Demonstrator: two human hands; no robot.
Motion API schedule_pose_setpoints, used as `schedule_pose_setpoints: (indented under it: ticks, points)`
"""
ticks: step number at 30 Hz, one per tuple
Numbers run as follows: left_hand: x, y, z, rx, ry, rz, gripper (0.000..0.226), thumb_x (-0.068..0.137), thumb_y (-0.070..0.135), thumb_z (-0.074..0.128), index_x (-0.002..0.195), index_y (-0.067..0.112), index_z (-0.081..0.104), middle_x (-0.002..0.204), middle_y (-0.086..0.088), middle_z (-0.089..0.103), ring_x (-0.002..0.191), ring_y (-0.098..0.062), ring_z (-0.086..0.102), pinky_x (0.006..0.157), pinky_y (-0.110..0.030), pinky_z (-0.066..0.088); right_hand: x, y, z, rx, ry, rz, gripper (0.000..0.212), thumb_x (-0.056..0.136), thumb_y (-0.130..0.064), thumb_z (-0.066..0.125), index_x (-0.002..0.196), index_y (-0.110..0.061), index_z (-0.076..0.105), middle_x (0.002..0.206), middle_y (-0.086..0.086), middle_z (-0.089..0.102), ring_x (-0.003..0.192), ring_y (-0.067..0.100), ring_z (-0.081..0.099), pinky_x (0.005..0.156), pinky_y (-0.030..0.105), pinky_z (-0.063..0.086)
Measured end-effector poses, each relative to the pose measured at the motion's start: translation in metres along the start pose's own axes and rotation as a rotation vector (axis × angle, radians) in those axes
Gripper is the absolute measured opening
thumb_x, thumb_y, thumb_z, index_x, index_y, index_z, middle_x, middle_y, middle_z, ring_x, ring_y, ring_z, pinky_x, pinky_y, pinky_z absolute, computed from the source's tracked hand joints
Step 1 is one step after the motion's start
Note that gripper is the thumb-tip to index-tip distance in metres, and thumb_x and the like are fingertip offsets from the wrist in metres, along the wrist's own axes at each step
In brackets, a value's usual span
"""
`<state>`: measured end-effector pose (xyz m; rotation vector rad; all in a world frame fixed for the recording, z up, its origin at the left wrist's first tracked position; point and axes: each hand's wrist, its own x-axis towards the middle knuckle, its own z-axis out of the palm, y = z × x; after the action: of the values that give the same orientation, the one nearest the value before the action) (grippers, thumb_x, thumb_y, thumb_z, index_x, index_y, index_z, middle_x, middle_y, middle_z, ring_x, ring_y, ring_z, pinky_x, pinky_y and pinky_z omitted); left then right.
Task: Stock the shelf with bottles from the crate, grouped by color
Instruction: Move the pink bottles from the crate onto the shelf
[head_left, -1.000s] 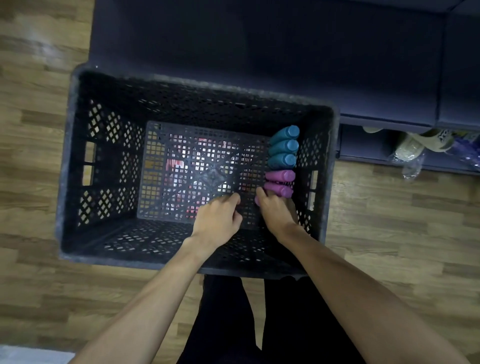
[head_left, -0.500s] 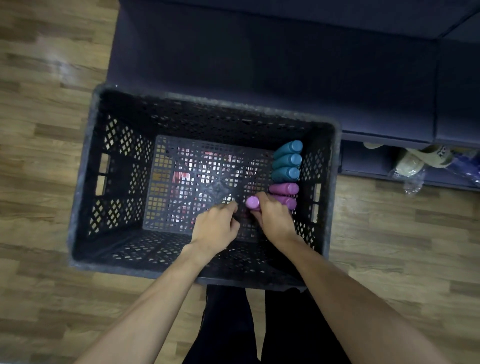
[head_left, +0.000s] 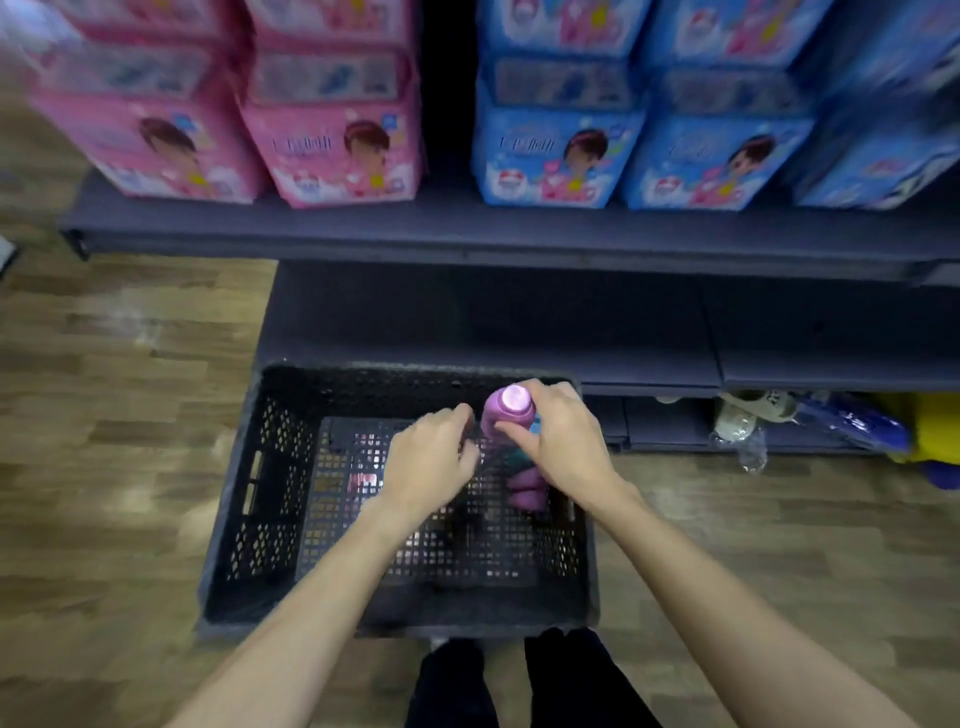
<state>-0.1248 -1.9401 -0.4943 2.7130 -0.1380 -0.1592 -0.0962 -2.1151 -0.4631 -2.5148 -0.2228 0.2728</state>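
A black lattice crate (head_left: 260, 499) stands on the wooden floor in front of a dark shelf unit (head_left: 467, 234). My right hand (head_left: 561, 441) grips a pink bottle (head_left: 506, 413) upright, lifted above the crate's far right corner. Below that hand lie two more pink bottles (head_left: 524, 491), with a teal bottle (head_left: 519, 457) partly hidden behind my fingers. My left hand (head_left: 428, 462) hovers just left of the lifted bottle, fingers loosely curled, holding nothing.
Pink boxes (head_left: 332, 150) stand on the shelf's left side and blue boxes (head_left: 561, 150) on its right, with a dark gap between them. A lower dark shelf (head_left: 467, 322) sits right behind the crate. Bags and clutter (head_left: 753, 421) lie under the shelf at right.
My right hand has lifted a pink bottle out of the row and stood it upright. The view has tilted up, bringing the shelf and its boxes into sight. My left hand rose alongside.
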Motion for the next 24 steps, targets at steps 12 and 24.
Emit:
schedule_pose_setpoints:
  ticks: [12,24]
  points:
    - [0.05,0.063,-0.154,0.057,0.258,0.209,0.02,0.085,0.027,0.056,0.104,0.02,0.055,0.084,0.008,0.061,0.081,-0.019,0.059,0.06,-0.034,0.047,0.014,-0.064,-0.151,0.101,0.278,-0.095,0.042,0.082,-0.037,0.077,0.114,-0.022,0.055,0.1,-0.002,0.069,0.092,0.021,0.063,0.083,0.037,0.05]
    - [0.074,0.131,-0.291,0.221,0.489,0.403,0.022,0.087,0.032,0.054,0.106,0.02,0.054,0.091,0.005,0.061,0.089,-0.022,0.059,0.065,-0.038,0.051,0.013,-0.132,-0.286,0.017,0.452,-0.265,0.044,0.081,-0.045,0.077,0.114,-0.022,0.059,0.096,-0.004,0.073,0.086,0.015,0.069,0.082,0.04,0.056]
